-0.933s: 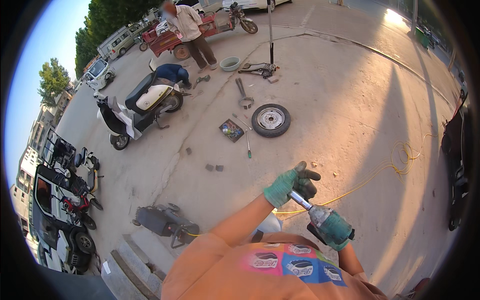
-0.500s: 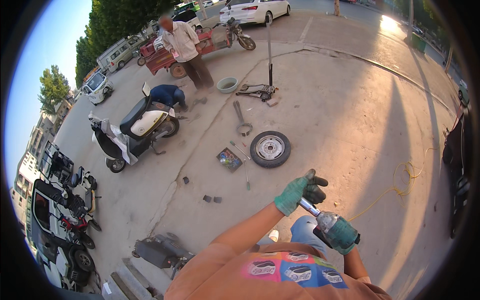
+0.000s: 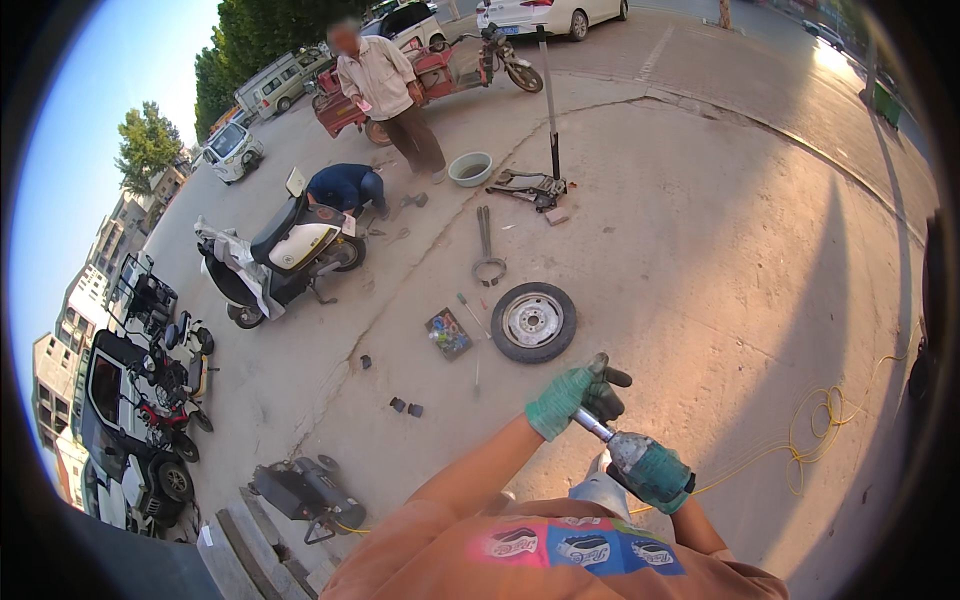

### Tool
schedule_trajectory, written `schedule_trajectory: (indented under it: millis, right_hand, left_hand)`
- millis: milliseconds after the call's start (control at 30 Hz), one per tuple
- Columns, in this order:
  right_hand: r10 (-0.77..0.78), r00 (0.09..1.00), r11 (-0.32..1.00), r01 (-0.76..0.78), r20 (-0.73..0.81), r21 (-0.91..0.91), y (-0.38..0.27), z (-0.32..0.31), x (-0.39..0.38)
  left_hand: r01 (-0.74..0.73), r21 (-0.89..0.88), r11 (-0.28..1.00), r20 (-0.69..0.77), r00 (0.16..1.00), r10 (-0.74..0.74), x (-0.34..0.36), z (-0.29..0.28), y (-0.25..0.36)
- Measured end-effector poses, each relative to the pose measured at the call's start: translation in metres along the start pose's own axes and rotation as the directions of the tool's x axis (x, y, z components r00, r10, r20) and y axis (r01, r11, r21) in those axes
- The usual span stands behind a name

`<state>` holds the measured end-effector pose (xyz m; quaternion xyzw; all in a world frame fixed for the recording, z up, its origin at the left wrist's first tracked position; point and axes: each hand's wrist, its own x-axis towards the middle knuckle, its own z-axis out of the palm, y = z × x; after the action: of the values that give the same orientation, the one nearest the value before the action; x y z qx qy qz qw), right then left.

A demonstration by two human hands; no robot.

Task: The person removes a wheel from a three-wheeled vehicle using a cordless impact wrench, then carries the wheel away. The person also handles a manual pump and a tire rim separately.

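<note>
My left hand [image 3: 582,398] in a green and black glove is closed round the end of the long metal socket on an impact wrench [image 3: 625,445], with one finger sticking out. My right hand [image 3: 664,477], gloved too, grips the body of that wrench. On the ground beyond them lies a wheel with a tyre [image 3: 533,322]. Left of it are a tray of small items [image 3: 447,333], long thin tools and, farther off, a large ring-shaped tool with long handles [image 3: 488,268]. Small dark blocks [image 3: 405,408] lie at the lower left.
A person crouches [image 3: 335,188] by a white scooter [image 3: 297,244]; another stands [image 3: 390,100] before a red tricycle. A floor jack [image 3: 525,190] and basin [image 3: 470,160] lie ahead. A compressor [image 3: 300,495] and steps are at lower left, parked vehicles far left, a yellow hose [image 3: 830,420] right.
My hands and the wrench have moved slightly, staying together in the same grip. My view has shifted, so the scene sits differently in it. The standing person remains in place beside the tricycle.
</note>
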<state>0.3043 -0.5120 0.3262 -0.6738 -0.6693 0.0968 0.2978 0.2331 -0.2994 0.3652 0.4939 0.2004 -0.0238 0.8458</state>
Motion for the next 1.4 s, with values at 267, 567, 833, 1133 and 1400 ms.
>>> schedule_trajectory:
  millis: [267, 567, 833, 1133, 1400]
  right_hand:
    - [0.013, 0.999, 0.996, -0.009, 0.048, -0.083, 0.090, -0.086, -0.005]
    - [0.211, 0.975, 0.970, -0.217, 0.062, 0.106, 0.159, -0.122, 0.050]
    - [0.389, 0.906, 0.887, -0.417, 0.166, 0.198, 0.263, -0.136, 0.129]
    - [0.276, 0.922, 0.917, -0.337, -0.273, -0.212, 0.378, -0.229, 0.172]
    - [0.240, 0.923, 0.926, -0.311, -0.301, -0.214, 0.534, -0.313, 0.190]
  left_hand:
    - [0.061, 0.104, 0.993, 0.108, 0.992, -0.072, 0.097, 0.066, 0.046]
    - [-0.065, -0.375, 0.925, -0.150, 0.989, 0.009, 0.185, 0.045, 0.081]
    - [-0.042, -0.158, 0.987, -0.012, 0.999, 0.041, 0.298, 0.016, 0.151]
    - [0.018, -0.499, 0.867, 0.118, 0.992, 0.047, 0.496, 0.057, 0.207]
    - [-0.098, -0.099, 0.990, 0.396, 0.909, 0.130, 0.659, 0.108, 0.279]
